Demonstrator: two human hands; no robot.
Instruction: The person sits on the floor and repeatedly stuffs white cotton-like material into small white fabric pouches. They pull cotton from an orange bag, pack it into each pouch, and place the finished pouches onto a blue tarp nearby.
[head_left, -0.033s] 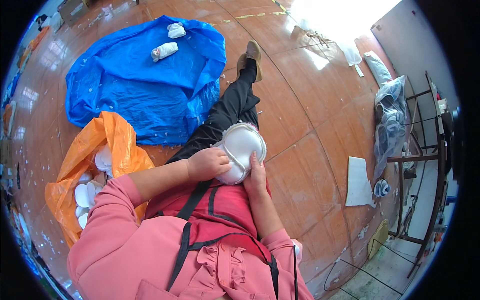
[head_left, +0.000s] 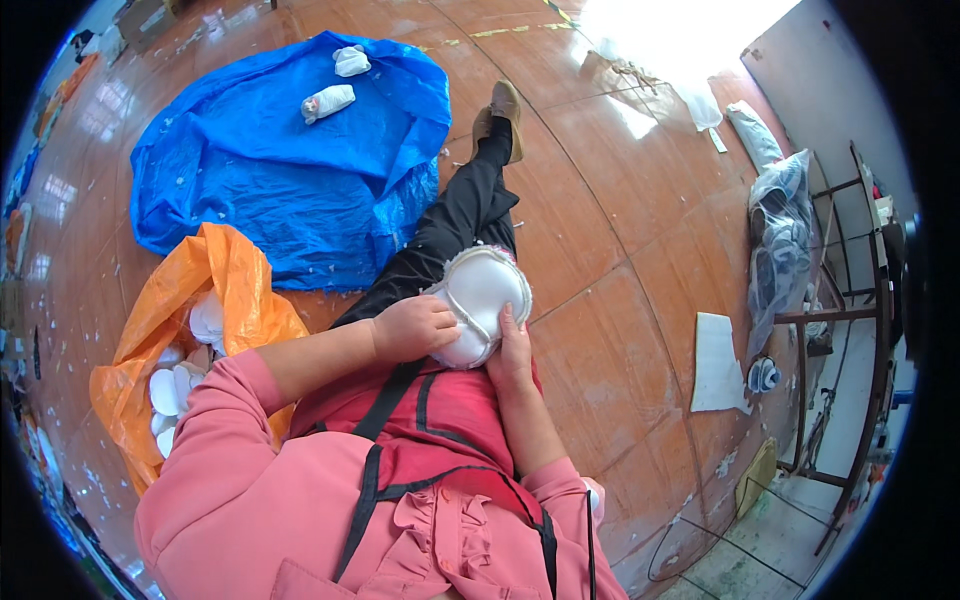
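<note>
White padded piece [head_left: 490,285], two rounded lobes with a seam between them and a fuzzy, frayed rim, lies over the seated person's lap, above the red apron [head_left: 455,405] and against the black trousers [head_left: 435,240]. From where I stand, the right hand [head_left: 514,350] is clamped on its near right edge, thumb laid flat on the white face and the other fingers out of sight beneath, which seems to keep the piece steady and face up. The left hand [head_left: 415,328] has its fingers curled together at the left edge; whether they pinch anything there I cannot tell. The legs probably serve as a rest, since the piece sits low and close, where both hands can meet over it. By the left elbow an orange bag [head_left: 238,272] stands gaping on the tiled floor [head_left: 610,370], white pads [head_left: 165,392] showing in its mouth, seemingly put there for an easy reach. Beyond it a blue plastic sheet [head_left: 260,210] is spread beside the legs, perhaps to keep things off the tiles; a white rolled bundle [head_left: 332,102] and a crumpled white bundle [head_left: 351,61] lie near its far edge.
</note>
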